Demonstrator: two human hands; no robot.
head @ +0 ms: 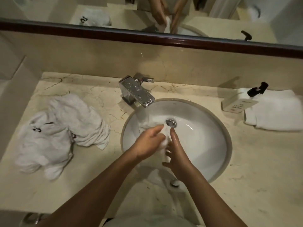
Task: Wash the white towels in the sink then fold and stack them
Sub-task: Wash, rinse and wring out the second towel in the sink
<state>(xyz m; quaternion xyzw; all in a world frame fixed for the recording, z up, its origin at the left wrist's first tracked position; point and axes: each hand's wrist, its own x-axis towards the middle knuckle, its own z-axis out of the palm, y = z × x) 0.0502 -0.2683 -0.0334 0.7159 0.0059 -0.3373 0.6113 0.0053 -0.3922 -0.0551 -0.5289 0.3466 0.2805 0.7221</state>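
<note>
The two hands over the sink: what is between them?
In the head view, a wet white towel is bunched between the left hand and the right hand, over the sink beneath the faucet.

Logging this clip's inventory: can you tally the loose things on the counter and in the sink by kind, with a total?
Towel being washed in the sink: 1
Crumpled towel pile, left counter: 1 pile; towels in it cannot be counted
Folded towel, right counter: 1
Pump bottle: 1
Total: 4, counting the pile as one
</note>
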